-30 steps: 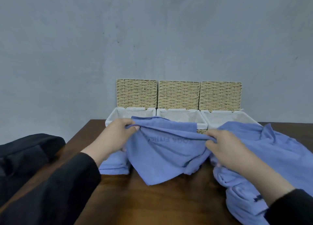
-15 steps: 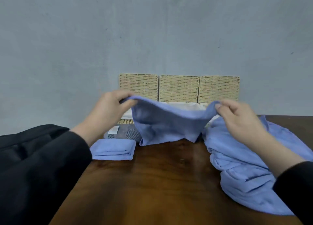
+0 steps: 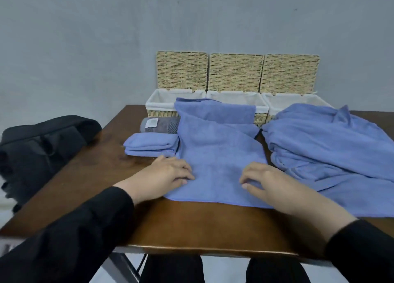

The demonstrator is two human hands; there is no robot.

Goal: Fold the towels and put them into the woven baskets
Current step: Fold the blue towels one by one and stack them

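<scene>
A blue towel (image 3: 215, 152) lies spread on the wooden table (image 3: 191, 225), its far end draped over the middle woven basket (image 3: 261, 110). My left hand (image 3: 168, 175) rests flat on its near left edge and my right hand (image 3: 270, 181) on its near right part, fingers slightly curled, holding nothing. A folded blue towel (image 3: 151, 144) sits left of it, with a folded grey towel (image 3: 160, 125) behind. A heap of unfolded blue towels (image 3: 332, 146) lies at the right. The left basket (image 3: 160, 106) and right basket (image 3: 298, 103) stand open with white liners.
The three basket lids (image 3: 235, 72) stand upright against the grey wall. A black bag (image 3: 42, 142) sits off the table's left side. The table's near edge runs just in front of my black-clad legs.
Both hands lifted the blue towel off the heap, held it up by its top edge, then laid it flat on the table and let go.
</scene>
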